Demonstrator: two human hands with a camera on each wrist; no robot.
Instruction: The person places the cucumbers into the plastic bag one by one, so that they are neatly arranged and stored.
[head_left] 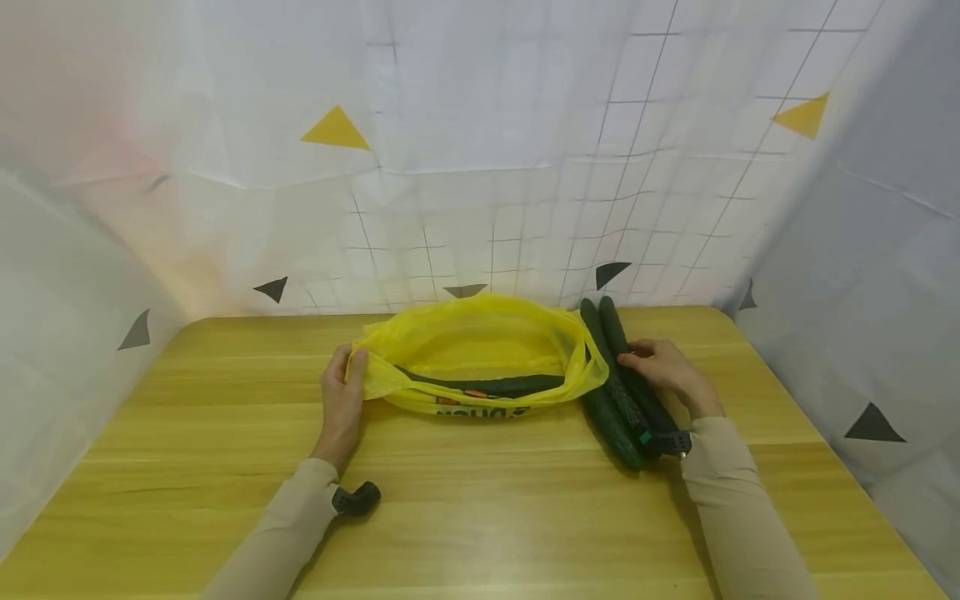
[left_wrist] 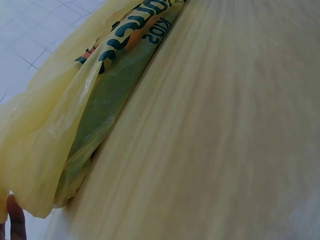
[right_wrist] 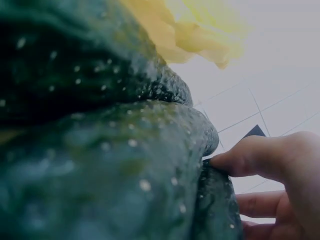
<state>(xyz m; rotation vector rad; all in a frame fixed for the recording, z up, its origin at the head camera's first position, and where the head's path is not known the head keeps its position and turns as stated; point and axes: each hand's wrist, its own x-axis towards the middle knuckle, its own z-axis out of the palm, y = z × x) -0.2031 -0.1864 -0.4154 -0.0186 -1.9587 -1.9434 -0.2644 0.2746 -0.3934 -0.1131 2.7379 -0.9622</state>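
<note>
A yellow plastic bag (head_left: 487, 308) lies on the table with its mouth spread wide, and dark print shows on its front. Inside it rests a long green cucumber (head_left: 517, 386), which also shows through the film in the left wrist view. My left hand (head_left: 342, 408) pinches the bag's left edge between thumb and fingers. Several cucumbers (head_left: 609, 412) lie side by side against the bag's right end. My right hand (head_left: 667, 371) grips the outermost cucumber (right_wrist: 215, 200), thumb on its top and fingers along its far side.
The wooden table (head_left: 480, 517) extends around the bag and toward both sides. A white sheet (head_left: 465, 200) with grid lines and dark and yellow triangles hangs behind it, and similar sheets flank both sides. Small black devices (head_left: 358, 499) sit at both wrists.
</note>
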